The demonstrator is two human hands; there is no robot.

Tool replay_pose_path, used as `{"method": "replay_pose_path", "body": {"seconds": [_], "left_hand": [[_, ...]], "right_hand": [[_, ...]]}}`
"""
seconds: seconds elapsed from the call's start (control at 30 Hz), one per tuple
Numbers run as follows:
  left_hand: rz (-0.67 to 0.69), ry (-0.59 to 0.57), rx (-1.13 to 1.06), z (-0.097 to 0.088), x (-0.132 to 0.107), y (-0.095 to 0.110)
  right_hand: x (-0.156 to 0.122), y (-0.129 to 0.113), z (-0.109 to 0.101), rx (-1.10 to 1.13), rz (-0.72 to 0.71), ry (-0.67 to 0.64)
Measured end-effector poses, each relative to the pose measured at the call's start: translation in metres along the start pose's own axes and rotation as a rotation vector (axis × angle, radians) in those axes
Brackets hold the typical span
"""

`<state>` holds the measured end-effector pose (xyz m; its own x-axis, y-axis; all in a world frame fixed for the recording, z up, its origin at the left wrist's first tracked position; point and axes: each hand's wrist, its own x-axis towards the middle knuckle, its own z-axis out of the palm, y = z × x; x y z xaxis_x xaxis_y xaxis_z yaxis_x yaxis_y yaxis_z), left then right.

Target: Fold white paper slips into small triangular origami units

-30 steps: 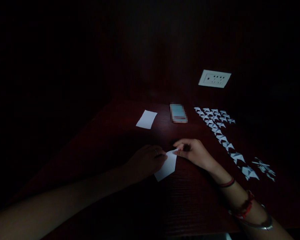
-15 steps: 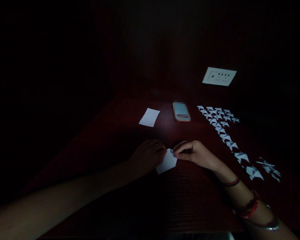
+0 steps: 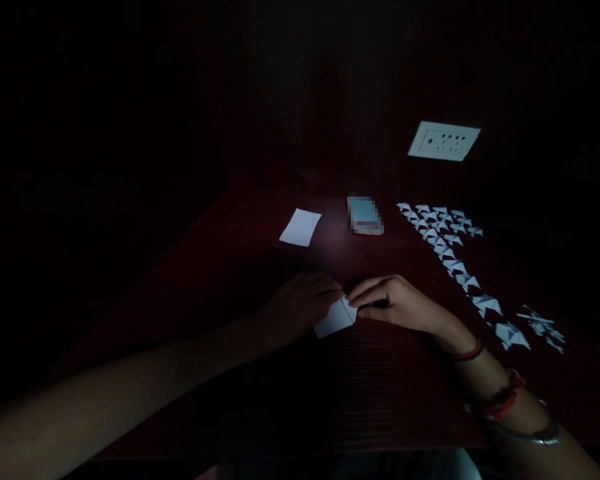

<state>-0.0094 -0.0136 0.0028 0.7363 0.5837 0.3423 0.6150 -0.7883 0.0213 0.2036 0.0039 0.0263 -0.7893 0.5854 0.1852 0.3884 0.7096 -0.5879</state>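
A small white piece of paper (image 3: 334,321), partly folded with a crease near its upper right corner, lies on the dark red table between my hands. My left hand (image 3: 303,303), a ring on one finger, covers the paper's upper left part and holds it against the table. From the other side, my right hand (image 3: 397,303) pinches and presses the folded right corner with thumb and fingertips. The left fingers are bent, and their tips partly hide the fold. Bracelets circle my right wrist and forearm.
A flat white sheet (image 3: 301,227) lies farther back, with a pixelated phone (image 3: 365,215) to its right. Rows of small folded paper pieces (image 3: 444,252) run down the right side, beside a pile of paper scraps (image 3: 541,327). A wall socket (image 3: 444,141) is behind the wood-grained table (image 3: 220,240).
My left fingers have slid right across the paper toward the crease. The right fingertips have shifted along the folded corner, which now lies flatter. The camera view has tilted slightly.
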Motion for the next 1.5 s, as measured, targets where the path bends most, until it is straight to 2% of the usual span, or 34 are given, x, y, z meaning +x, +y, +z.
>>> {"method": "replay_pose_path", "body": {"seconds": [0.2,0.8,1.07,1.17,1.3,1.5], "left_hand": [[-0.017,-0.054,0.038,0.0006,0.0015,0.0004],[-0.038,-0.098,0.085,0.0016,-0.0011,0.0009],[-0.048,-0.105,0.032,0.0008,-0.0033,0.0043],[-0.047,-0.105,0.025,0.0017,-0.0039,0.0043],[-0.046,-0.102,0.005,0.0006,-0.0032,0.0038],[-0.043,-0.098,-0.042,-0.0035,-0.0007,0.0042]], "right_hand": [[-0.0014,0.0,-0.0008,-0.063,-0.032,-0.048],[-0.002,-0.0016,-0.004,-0.081,-0.056,-0.09],[-0.0027,-0.0065,-0.0059,-0.107,-0.038,-0.121],[-0.002,-0.0064,-0.0056,-0.113,-0.021,-0.095],[-0.0005,-0.0036,-0.0029,-0.185,0.019,0.008],[-0.0012,0.0,-0.0014,-0.235,-0.006,-0.028]]}}
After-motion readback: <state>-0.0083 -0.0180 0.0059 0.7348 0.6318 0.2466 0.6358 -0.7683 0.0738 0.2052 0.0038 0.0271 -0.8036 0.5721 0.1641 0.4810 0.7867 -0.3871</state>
